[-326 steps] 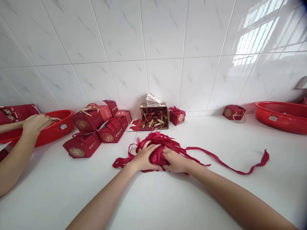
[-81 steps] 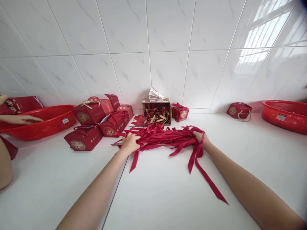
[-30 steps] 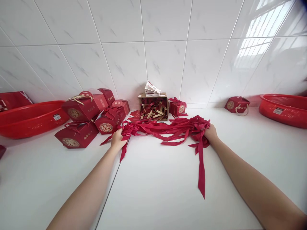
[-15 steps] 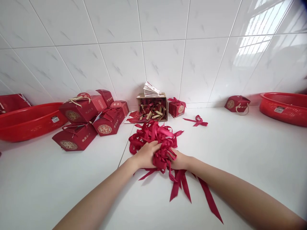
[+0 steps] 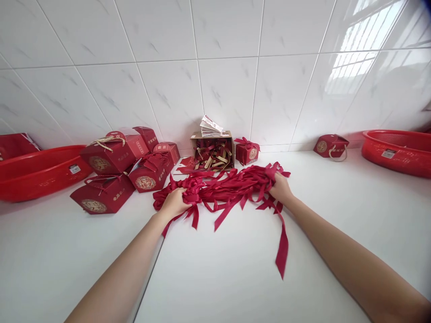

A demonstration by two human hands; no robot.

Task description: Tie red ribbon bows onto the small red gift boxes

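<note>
A bundle of dark red ribbons [image 5: 229,186] is stretched sideways across the white counter between my two hands. My left hand [image 5: 174,202] is closed round its left end, where the strands bunch into loops. My right hand [image 5: 281,188] is closed round its right end. Loose ribbon tails hang out of the bundle, and the longest one [image 5: 283,244] trails toward me below my right hand. The fingertips of both hands are buried in the ribbons.
Red gift boxes [image 5: 116,172] are piled at the back left beside a red plastic basin [image 5: 37,172]. A small carton of ribbons and gold strips [image 5: 212,152] stands against the tiled wall, with a small bowed box [image 5: 247,151] beside it. Farther right are another gift box [image 5: 330,146] and a red basket [image 5: 399,152].
Half a second ago both hands pressed the ribbons into a ball in front of me. Now the hands have moved apart and pulled the bundle out long, away from me.
</note>
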